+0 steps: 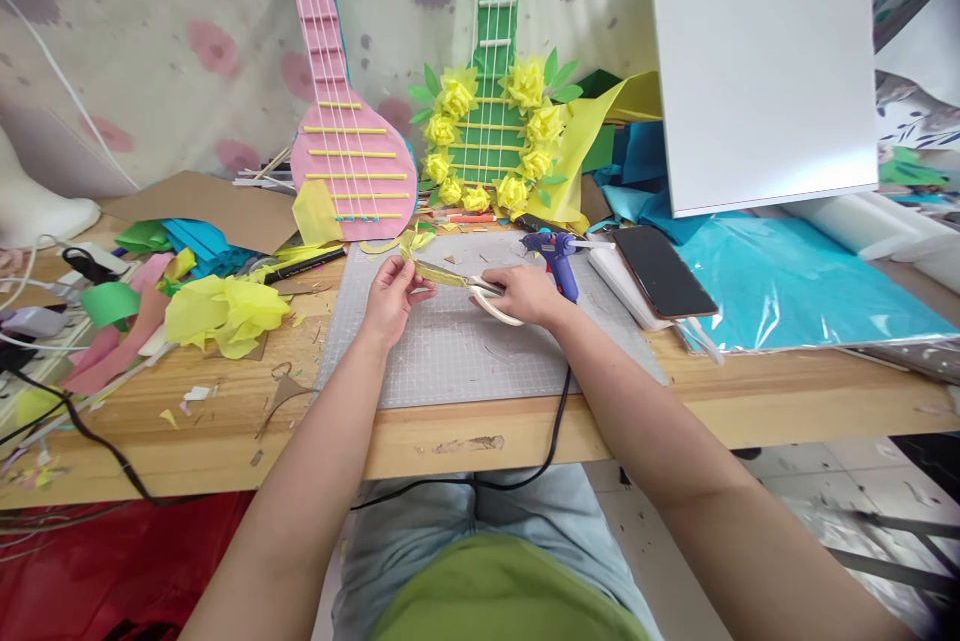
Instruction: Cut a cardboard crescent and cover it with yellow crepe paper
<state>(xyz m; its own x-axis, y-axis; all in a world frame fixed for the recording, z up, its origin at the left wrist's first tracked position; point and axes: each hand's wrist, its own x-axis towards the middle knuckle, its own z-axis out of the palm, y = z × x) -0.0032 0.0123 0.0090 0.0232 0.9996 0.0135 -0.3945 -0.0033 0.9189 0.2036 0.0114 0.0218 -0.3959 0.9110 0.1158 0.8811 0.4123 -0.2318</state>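
My left hand (391, 303) pinches a small piece of yellow crepe paper (412, 243) above the grey cutting mat (450, 361). In my right hand (525, 293) is a pair of scissors (498, 307) with white handles, fingers closed round them. The blades point left and reach toward the paper at my left fingertips; yellow covers part of them, and I cannot tell whether they are cutting. Just beyond my right hand lies a blue-purple glue gun (556, 259) on the mat.
Behind the mat stand a pink paper lute (356, 161) and a green one (491, 136) with yellow paper flowers. Yellow crepe paper (225, 311) and scraps lie left. Right are a phone (664, 271), blue wrapped paper (810, 281) and a white board (765, 71). A black cord (559, 421) hangs over the table edge.
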